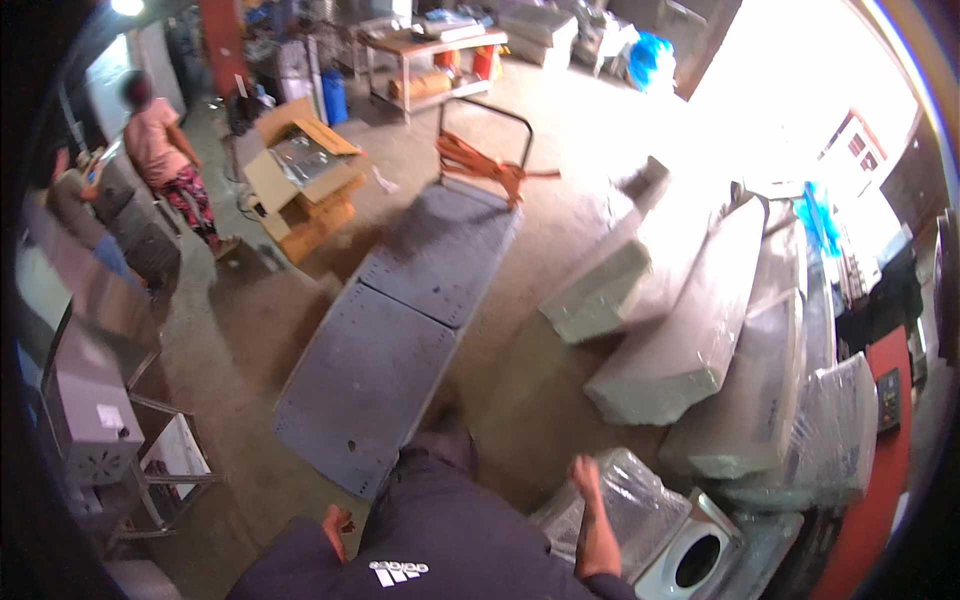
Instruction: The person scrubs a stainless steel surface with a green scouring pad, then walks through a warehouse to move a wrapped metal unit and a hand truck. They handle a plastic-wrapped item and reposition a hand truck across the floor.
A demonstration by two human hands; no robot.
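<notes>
My left hand hangs low beside my dark shirt, its fingers curled in and no held thing visible. It is nearest the near end of a long grey platform trolley, not touching it. My right hand is raised on a bent forearm, closed, with nothing visible in it. Beneath and beside that arm lies a bulky item in clear plastic wrap. A pale metal part with a round dark opening stands next to it. The trolley has a black push handle with orange straps wound on it.
Long plastic-wrapped panels lie along the right, beside a red cabinet. An open cardboard box stands beyond the trolley. Metal housings line the left. Two people stand at the far left, and a workbench is at the back.
</notes>
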